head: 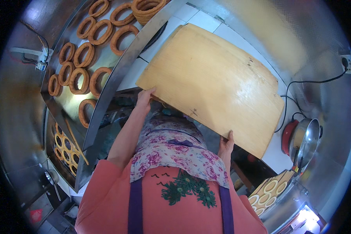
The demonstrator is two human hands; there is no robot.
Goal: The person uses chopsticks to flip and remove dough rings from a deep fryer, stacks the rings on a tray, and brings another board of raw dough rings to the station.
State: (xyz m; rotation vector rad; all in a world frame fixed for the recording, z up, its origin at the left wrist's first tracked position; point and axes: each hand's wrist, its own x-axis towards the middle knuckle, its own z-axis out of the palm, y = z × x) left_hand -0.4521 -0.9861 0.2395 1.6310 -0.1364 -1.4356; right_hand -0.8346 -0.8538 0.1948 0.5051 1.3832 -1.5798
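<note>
A large wooden board lies across the white tiled counter in front of me, its near edge tilted down to the right. My left hand grips its near left corner, with the thumb on top and the fingers underneath. At the near edge, further right, my right hand holds the board in the same manner. The board's top bears no dough, only a few dark marks. Whether the board rests fully on the counter or is partly raised, I cannot tell.
On the left, a metal tray holds several browned dough rings. Beyond its near end, more rings sit in a pan beside a wooden stick. To the right are a metal pan, a black cable and pale rings on a board.
</note>
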